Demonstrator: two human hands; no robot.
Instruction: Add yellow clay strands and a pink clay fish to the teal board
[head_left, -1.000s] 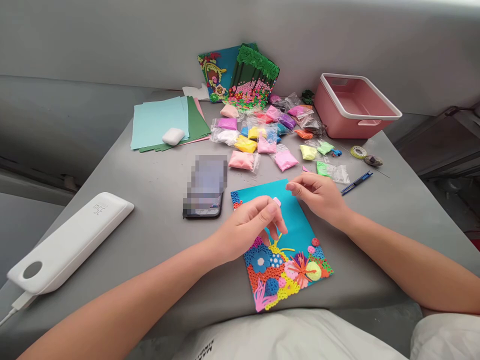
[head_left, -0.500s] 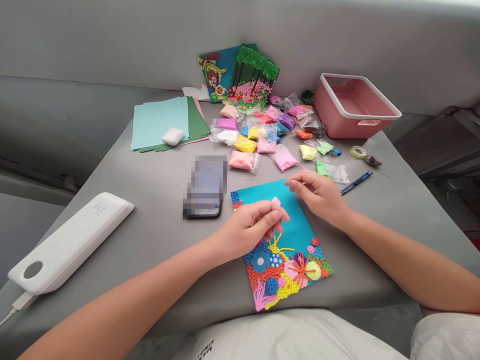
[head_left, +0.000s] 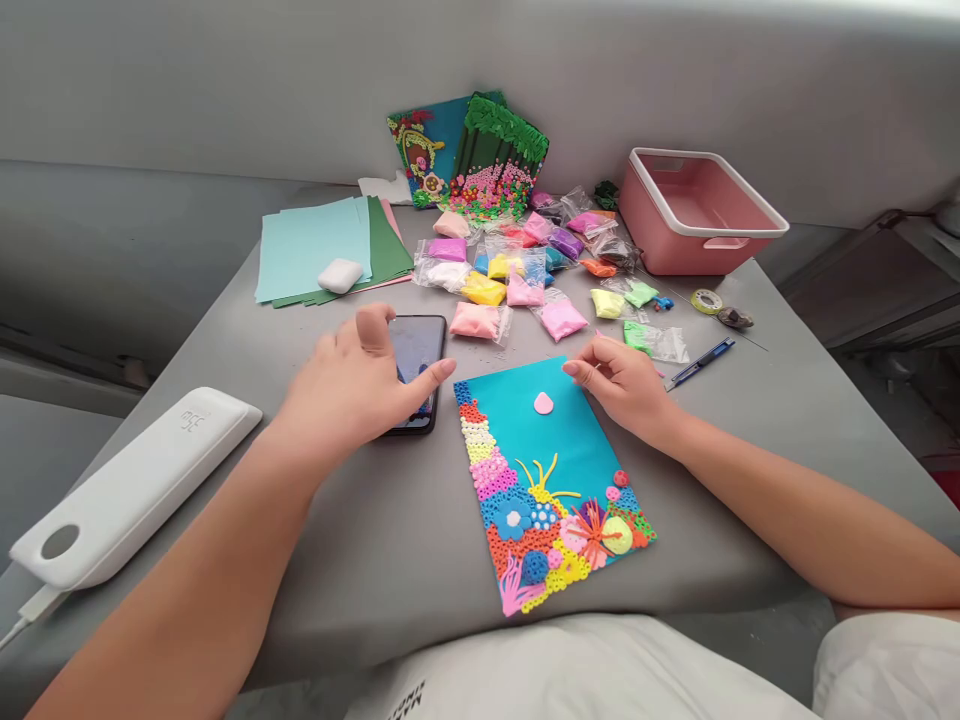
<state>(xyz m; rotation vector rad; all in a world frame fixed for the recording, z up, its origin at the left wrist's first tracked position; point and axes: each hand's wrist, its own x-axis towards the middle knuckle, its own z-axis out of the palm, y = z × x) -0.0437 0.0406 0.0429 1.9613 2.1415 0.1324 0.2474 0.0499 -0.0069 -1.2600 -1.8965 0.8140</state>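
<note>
My left hand hovers over the left part of a smartphone. Its thumb and fingers are apart with nothing in them. At the upper right corner of a blue picture card, my right hand is closed, thumb against fingers; what is between them, if anything, is hidden. Coloured clay rings, balls and strands cover the card's left side and lower end. A small pink clay drop lies alone on its bare blue upper part.
Clay packets spread behind the phone and card. Coloured sheets with a white case lie back left, a pink basket stands back right. A blue cutter lies beside my right hand, a power bank at left.
My left hand has moved left from above the card to the phone, and its fingers have spread. The pink clay drop is now in full view. My right hand stays by the card's corner.
</note>
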